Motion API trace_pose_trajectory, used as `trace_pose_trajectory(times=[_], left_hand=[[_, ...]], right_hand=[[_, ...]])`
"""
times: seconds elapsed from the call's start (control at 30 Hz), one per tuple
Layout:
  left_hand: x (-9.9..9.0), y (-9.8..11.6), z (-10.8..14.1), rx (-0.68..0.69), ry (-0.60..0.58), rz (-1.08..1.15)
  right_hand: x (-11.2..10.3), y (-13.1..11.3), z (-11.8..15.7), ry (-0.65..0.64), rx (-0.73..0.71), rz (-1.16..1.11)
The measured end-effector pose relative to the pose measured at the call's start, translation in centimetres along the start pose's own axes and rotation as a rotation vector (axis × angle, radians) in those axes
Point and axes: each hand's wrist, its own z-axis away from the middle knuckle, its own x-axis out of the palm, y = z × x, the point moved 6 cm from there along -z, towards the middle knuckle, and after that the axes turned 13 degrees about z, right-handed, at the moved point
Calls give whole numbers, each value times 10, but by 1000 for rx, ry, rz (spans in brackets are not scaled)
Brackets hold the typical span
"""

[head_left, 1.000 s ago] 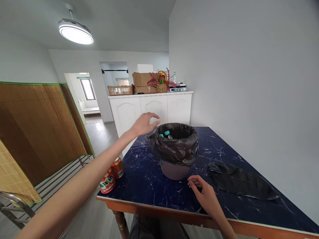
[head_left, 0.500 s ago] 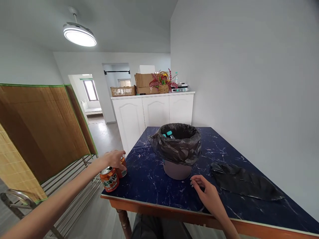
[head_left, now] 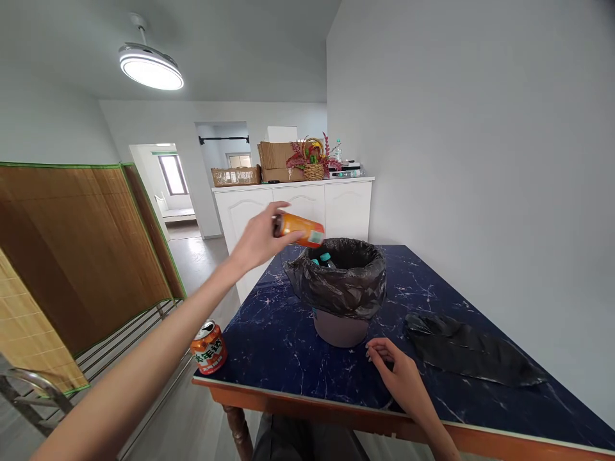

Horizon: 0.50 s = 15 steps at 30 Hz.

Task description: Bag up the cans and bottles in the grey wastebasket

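Observation:
My left hand [head_left: 264,237] is closed around an orange drink can [head_left: 302,230], which tilts sideways above the left rim of a bin. The bin [head_left: 340,328] stands on the table, lined with a black plastic bag [head_left: 343,291] folded over its rim. Inside it, a bottle with a teal cap [head_left: 325,257] shows near the left edge. A second orange can [head_left: 209,349] stands upright at the table's front left corner. My right hand [head_left: 394,374] rests on the table right of the bin, fingers loosely bent, thumb apart, with nothing in it.
A flattened black plastic bag [head_left: 471,352] lies on the right of the dark blue table [head_left: 278,365]. Behind the table, a white cabinet [head_left: 348,208] bears cardboard boxes [head_left: 278,160] and a flower basket [head_left: 314,170]. A metal rack with bamboo mats [head_left: 81,256] stands at left.
My left hand has lifted one orange can from the table's left corner and carried it up and right to above the bin. My right hand stays where it was.

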Motion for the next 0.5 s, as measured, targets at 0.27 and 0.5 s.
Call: trace_pose_trajectory(times=[0.27,0.5], left_hand=[[123,7,-23,55,-400,179],[42,-14,15,43,-118,54]], right_hand=[[1,0,-1,-9,15,7],[2,3,0,-41,11,10]])
